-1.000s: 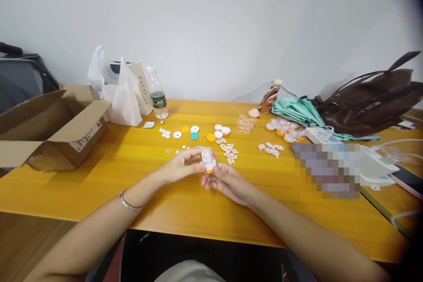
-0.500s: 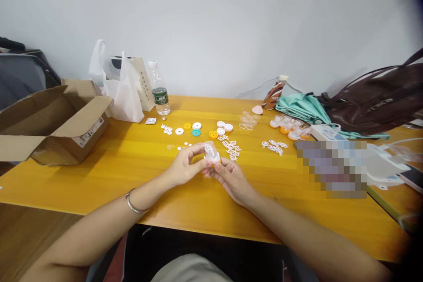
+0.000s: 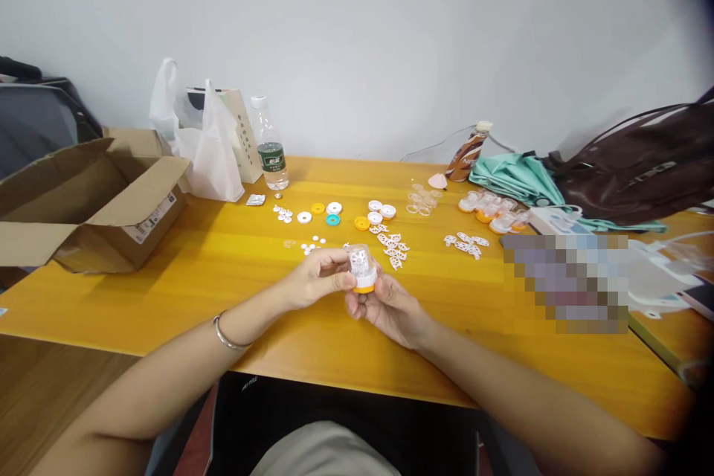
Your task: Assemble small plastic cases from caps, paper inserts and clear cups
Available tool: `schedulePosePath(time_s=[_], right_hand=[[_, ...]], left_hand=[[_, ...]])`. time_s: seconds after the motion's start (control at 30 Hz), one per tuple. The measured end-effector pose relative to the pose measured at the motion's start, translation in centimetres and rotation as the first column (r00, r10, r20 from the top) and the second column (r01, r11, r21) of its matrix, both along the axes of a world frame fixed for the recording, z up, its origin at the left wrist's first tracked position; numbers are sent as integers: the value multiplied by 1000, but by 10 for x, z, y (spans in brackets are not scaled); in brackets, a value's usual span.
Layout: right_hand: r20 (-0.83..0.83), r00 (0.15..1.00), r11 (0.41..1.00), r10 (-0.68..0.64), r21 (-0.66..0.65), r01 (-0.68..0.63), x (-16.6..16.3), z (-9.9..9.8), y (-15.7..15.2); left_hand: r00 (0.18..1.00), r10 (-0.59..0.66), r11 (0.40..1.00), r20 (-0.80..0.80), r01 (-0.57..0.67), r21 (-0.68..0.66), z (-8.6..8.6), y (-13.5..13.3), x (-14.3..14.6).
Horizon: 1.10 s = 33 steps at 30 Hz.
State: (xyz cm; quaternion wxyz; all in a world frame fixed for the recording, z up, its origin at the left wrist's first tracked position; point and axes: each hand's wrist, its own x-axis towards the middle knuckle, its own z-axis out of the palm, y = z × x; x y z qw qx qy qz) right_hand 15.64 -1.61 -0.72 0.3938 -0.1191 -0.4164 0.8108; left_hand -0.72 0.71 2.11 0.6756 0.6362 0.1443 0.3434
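Both hands meet over the middle of the yellow table. My left hand pinches the clear upper part of a small plastic piece with an orange base. From below and the right, my right hand cups and grips its orange base. A white perforated insert shows inside the clear part. Just behind lie several white lattice pieces, round caps in white, yellow and teal, and small white discs.
An open cardboard box stands at the left. A white plastic bag and a water bottle are at the back. Finished orange-based pieces, a brown bottle, teal cloth and a brown bag lie right.
The hands have turned the small piece: half a second ago it was tilted, now it stands upright with the orange base down. The view shifted slightly.
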Motion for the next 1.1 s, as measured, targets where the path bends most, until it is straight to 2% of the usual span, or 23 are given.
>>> schedulePosePath(time_s=[0.13, 0.3, 0.37, 0.43, 0.5, 0.57, 0.7, 0.83, 0.9, 0.97, 1.0, 1.07, 1.1], right_hand=[[2, 1000, 1000, 12, -10, -12, 1, -1, 1], [91, 994, 998, -66, 15, 65, 5, 3, 9], [140, 980, 989, -142, 49, 137, 8, 5, 14], [188, 958, 973, -217, 118, 197, 9, 6, 19], [245, 928, 950, -281, 211, 231, 10, 5, 22], [302, 894, 924, -332, 297, 242, 10, 5, 24], [373, 839, 889, -396, 383, 250, 10, 5, 23], [407, 763, 845, -503, 417, 335, 16, 11, 23], [429, 689, 797, -584, 465, 386, 28, 17, 29], [465, 551, 709, -693, 576, 407, 51, 25, 42], [472, 437, 635, -765, 664, 395, 67, 29, 51], [450, 111, 460, -886, 828, 321, 103, 36, 74], [446, -49, 422, -894, 872, 248, 122, 39, 86]], left_hand=[[1000, 1, 1000, -27, -1, 19, -1, 1, -1], [982, 167, 972, -90, -148, 182, -3, 6, -3], [961, 255, 930, -105, -214, 299, -3, 8, -3], [928, 353, 855, -121, -267, 444, -3, 8, -2], [890, 429, 772, -156, -271, 575, -4, 7, -1], [866, 460, 717, -197, -231, 657, -7, 6, 1], [868, 450, 690, -209, -190, 699, -11, 5, 1], [866, 480, 690, -142, -272, 671, -8, 5, -1], [853, 510, 680, -113, -319, 660, -6, 5, -3], [838, 537, 663, -92, -352, 661, -5, 5, -4], [834, 546, 655, -84, -362, 663, -5, 5, -4], [831, 551, 650, -77, -370, 663, -5, 6, -3], [831, 550, 652, -78, -369, 662, -5, 6, -3]])
